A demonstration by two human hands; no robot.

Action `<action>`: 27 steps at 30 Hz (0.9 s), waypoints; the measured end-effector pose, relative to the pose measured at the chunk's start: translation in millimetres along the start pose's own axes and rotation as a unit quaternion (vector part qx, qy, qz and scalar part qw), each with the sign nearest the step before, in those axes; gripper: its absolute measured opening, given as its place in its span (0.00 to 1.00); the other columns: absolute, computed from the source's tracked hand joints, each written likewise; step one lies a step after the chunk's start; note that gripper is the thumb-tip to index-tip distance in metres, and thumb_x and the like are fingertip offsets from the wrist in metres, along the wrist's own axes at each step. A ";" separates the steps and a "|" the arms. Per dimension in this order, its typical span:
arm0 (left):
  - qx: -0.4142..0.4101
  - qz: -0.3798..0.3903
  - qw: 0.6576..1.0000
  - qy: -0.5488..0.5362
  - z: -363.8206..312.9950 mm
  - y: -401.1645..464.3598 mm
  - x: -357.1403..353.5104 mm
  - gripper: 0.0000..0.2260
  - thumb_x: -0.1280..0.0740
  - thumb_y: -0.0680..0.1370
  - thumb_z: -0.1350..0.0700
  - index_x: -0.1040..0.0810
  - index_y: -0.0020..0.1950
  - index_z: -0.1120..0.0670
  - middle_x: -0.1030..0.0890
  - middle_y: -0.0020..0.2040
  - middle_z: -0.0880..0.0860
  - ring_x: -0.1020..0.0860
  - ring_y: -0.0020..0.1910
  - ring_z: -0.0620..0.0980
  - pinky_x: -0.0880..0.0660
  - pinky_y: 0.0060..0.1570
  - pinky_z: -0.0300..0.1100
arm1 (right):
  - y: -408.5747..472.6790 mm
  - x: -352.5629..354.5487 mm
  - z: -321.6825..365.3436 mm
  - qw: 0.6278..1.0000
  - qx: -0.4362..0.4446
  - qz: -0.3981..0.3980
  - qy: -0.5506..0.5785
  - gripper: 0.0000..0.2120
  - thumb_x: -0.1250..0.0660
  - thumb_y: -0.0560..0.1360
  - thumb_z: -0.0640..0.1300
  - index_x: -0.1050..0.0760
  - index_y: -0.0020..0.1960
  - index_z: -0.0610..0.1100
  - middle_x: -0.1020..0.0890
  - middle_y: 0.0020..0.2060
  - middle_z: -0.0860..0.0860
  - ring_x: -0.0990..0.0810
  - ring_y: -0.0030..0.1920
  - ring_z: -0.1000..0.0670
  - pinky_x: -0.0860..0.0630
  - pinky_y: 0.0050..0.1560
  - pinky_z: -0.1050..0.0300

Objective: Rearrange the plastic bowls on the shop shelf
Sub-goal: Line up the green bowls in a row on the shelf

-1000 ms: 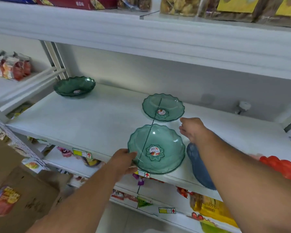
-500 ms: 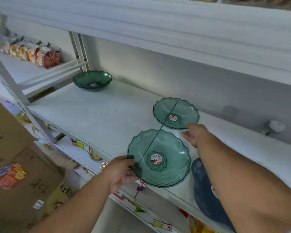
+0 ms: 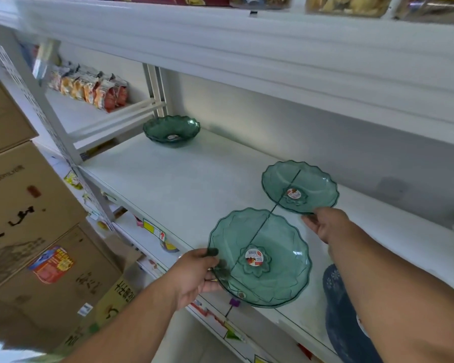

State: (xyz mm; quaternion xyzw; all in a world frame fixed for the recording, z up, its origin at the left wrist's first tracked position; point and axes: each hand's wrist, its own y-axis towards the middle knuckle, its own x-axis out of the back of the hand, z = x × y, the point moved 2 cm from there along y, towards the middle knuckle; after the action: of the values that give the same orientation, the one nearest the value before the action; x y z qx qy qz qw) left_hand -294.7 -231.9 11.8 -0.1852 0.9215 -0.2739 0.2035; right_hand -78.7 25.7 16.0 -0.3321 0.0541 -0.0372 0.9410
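The near green bowl (image 3: 260,258) sat at the front edge of the shelf (image 3: 181,184), lower centre of the frame. The left hand (image 3: 194,273) pinched its left rim; the right hand (image 3: 325,226), fingers relaxed, touched the rear bowl (image 3: 299,187). Judged step: gathering bowls. Next likely needed lifting one towards the far stack (image 3: 171,130) at upper left.

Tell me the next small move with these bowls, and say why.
Probably lift the near bowl off the shelf with the left hand. Its thumb and fingers already pinch that bowl's left rim at the shelf's front edge, while the right hand only reaches toward the middle bowl's near rim. A third bowl sits far left.
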 end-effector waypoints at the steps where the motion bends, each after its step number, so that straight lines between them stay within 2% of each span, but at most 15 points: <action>1: -0.002 0.002 1.000 -0.001 -1.9 -0.5 1.8 0.07 0.40 0.81 0.67 0.24 0.55 0.60 0.14 0.46 0.61 0.15 0.44 0.58 0.18 0.48 0.57 | 0.2 -0.4 -0.1 1.000 0.002 -0.002 0.003 0.06 0.35 0.79 0.33 0.25 0.43 0.37 0.20 0.42 0.42 0.20 0.39 0.46 0.19 0.26 0.56; 4: -0.004 0.002 1.000 -0.016 -9.7 -1.1 9.0 0.07 0.39 0.81 0.68 0.24 0.56 0.61 0.14 0.47 0.63 0.15 0.45 0.59 0.18 0.48 0.57 | -2.9 -1.6 0.0 1.000 0.006 -0.012 0.008 0.03 0.34 0.78 0.34 0.24 0.46 0.37 0.19 0.42 0.42 0.19 0.39 0.47 0.18 0.28 0.56; 6: -0.001 -0.006 0.999 -0.034 -17.5 -1.4 16.6 0.09 0.39 0.81 0.68 0.25 0.60 0.63 0.16 0.51 0.66 0.16 0.48 0.62 0.18 0.48 0.59 | -7.9 -1.9 1.7 0.999 0.013 -0.024 0.017 0.01 0.33 0.77 0.34 0.23 0.48 0.37 0.19 0.43 0.42 0.18 0.38 0.47 0.18 0.30 0.55; 8: -0.002 -0.015 0.998 -0.054 -27.5 -1.2 26.6 0.10 0.39 0.81 0.68 0.27 0.62 0.64 0.17 0.54 0.67 0.17 0.51 0.64 0.18 0.46 0.59 | -14.5 -1.4 4.1 0.999 0.021 -0.033 0.027 0.03 0.31 0.76 0.34 0.22 0.50 0.37 0.18 0.44 0.42 0.17 0.38 0.47 0.17 0.31 0.54; 11: -0.012 -0.019 0.998 -0.061 -49.2 -1.5 42.2 0.10 0.40 0.81 0.68 0.28 0.62 0.65 0.19 0.55 0.69 0.18 0.50 0.63 0.17 0.41 0.57 | -30.3 -1.2 9.0 0.998 0.040 -0.044 0.034 0.01 0.31 0.76 0.34 0.22 0.47 0.37 0.18 0.43 0.43 0.17 0.39 0.47 0.17 0.33 0.54; 14: -0.020 -0.024 0.998 -0.049 -73.2 2.0 61.3 0.11 0.41 0.82 0.68 0.29 0.64 0.64 0.21 0.59 0.69 0.19 0.51 0.63 0.16 0.38 0.54 | -47.4 -4.0 9.6 0.996 0.052 -0.050 0.058 0.03 0.32 0.76 0.35 0.24 0.43 0.38 0.18 0.42 0.43 0.17 0.39 0.47 0.17 0.33 0.56; 17: -0.026 -0.025 0.998 -0.042 -97.4 7.8 84.1 0.11 0.41 0.82 0.67 0.30 0.64 0.63 0.20 0.58 0.68 0.18 0.53 0.64 0.17 0.40 0.54 | -67.9 -11.9 5.6 0.992 0.064 -0.055 0.096 0.00 0.33 0.77 0.34 0.24 0.48 0.36 0.19 0.42 0.43 0.18 0.39 0.47 0.17 0.32 0.58; 21: -0.043 -0.028 0.998 -0.038 -129.9 15.2 114.4 0.08 0.41 0.82 0.67 0.28 0.61 0.62 0.20 0.53 0.66 0.19 0.51 0.63 0.17 0.41 0.53 | -90.9 -22.4 -4.3 0.987 0.074 -0.076 0.120 0.07 0.34 0.77 0.33 0.24 0.55 0.35 0.18 0.43 0.43 0.17 0.39 0.46 0.17 0.32 0.57; 23: -0.049 -0.026 0.998 -0.039 -144.4 19.4 127.9 0.06 0.42 0.82 0.67 0.28 0.57 0.62 0.20 0.52 0.65 0.19 0.49 0.62 0.17 0.40 0.53 | -101.0 -27.6 -10.9 0.985 0.079 -0.086 0.125 0.08 0.34 0.77 0.33 0.24 0.56 0.35 0.18 0.45 0.42 0.17 0.39 0.46 0.17 0.33 0.56; 27: -0.057 -0.021 0.997 -0.042 -164.2 30.0 152.5 0.05 0.42 0.83 0.66 0.28 0.55 0.62 0.21 0.51 0.64 0.20 0.49 0.60 0.17 0.36 0.51 | -120.0 -41.0 -26.4 0.980 0.087 -0.098 0.147 0.09 0.34 0.77 0.34 0.24 0.57 0.34 0.18 0.45 0.42 0.17 0.40 0.45 0.17 0.34 0.56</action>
State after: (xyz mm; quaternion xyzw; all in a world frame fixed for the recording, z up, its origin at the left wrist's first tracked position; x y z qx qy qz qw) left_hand -509.3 -207.0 78.7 -0.2273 0.9220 -0.2174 0.2258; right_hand -126.7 -79.5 74.2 -0.2434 0.1557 -0.1824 0.9398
